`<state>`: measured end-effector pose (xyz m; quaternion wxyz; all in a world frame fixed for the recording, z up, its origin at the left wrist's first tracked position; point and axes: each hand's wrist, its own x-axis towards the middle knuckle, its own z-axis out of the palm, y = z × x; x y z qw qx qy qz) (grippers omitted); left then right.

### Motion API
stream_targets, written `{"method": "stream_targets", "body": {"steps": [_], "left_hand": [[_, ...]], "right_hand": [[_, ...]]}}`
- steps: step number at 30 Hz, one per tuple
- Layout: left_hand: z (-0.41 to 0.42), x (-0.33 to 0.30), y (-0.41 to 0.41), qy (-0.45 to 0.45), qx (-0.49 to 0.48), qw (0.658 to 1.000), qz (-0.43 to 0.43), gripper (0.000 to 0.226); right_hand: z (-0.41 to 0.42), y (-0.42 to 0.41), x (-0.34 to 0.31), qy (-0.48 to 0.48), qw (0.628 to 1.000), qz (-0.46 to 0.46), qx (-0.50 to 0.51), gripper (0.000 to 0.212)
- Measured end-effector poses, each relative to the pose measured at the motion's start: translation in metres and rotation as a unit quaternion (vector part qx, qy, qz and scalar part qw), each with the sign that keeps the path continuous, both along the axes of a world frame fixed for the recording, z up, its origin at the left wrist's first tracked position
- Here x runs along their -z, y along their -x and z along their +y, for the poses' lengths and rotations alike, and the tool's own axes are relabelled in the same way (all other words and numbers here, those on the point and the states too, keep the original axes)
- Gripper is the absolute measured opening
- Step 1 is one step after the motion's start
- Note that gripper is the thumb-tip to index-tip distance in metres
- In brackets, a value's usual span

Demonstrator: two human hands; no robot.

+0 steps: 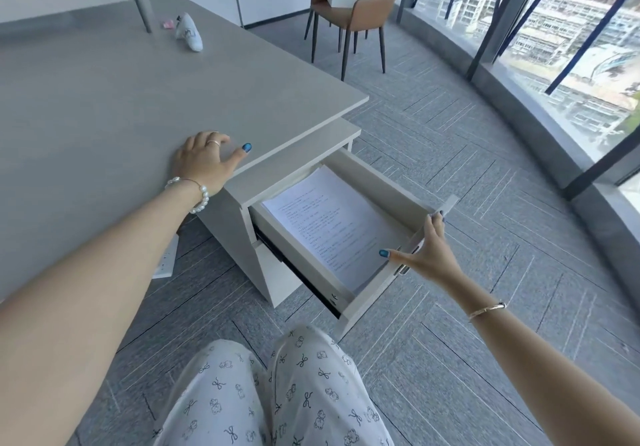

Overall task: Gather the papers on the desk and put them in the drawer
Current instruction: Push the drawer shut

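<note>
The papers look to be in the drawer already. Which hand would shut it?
Likely the right hand: it already grips the open drawer front, with the papers inside. The left hand rests flat on the desk, away from it.

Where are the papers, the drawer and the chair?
papers (329,223), head view, middle of the printed top sheet.
drawer (384,182), head view, its far side wall.
chair (356,17), head view, brown seat front.

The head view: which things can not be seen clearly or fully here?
- Papers in the drawer: print too small to read; far end hidden under the cabinet top.
- Right hand: fingers behind the drawer front, so its grip is unclear.
- White object on the desk: too blurred to identify.
- Sheet on the floor: mostly hidden by the left arm.
</note>
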<state>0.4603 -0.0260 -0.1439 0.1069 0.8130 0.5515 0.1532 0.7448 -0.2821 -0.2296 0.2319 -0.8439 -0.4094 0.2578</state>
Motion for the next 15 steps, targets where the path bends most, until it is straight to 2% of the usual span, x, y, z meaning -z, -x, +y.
{"method": "stream_targets", "body": {"steps": [4, 7, 11, 12, 15], "left_hand": [[0.001, -0.001, 0.000, 0.000, -0.003, 1.000, 0.004, 0.055], [0.002, -0.001, 0.000, 0.001, -0.003, 1.000, 0.006, 0.055], [0.003, -0.001, 0.000, 0.001, -0.002, 1.000, 0.010, 0.056], [0.004, -0.001, 0.000, 0.000, -0.002, 1.000, 0.011, 0.056], [0.005, 0.001, 0.001, 0.000, 0.000, 1.000, 0.020, 0.057]], "right_hand": [[0.040, 0.011, -0.001, -0.006, 1.000, 0.008, -0.020, 0.140], [0.058, 0.014, -0.004, -0.026, 0.998, 0.040, -0.036, 0.132], [0.066, 0.015, 0.009, -0.068, 0.994, 0.083, 0.005, 0.124], [0.068, 0.016, 0.014, -0.073, 0.993, 0.094, 0.012, 0.116], [0.077, 0.016, 0.029, -0.080, 0.994, 0.070, 0.014, 0.069]]}}
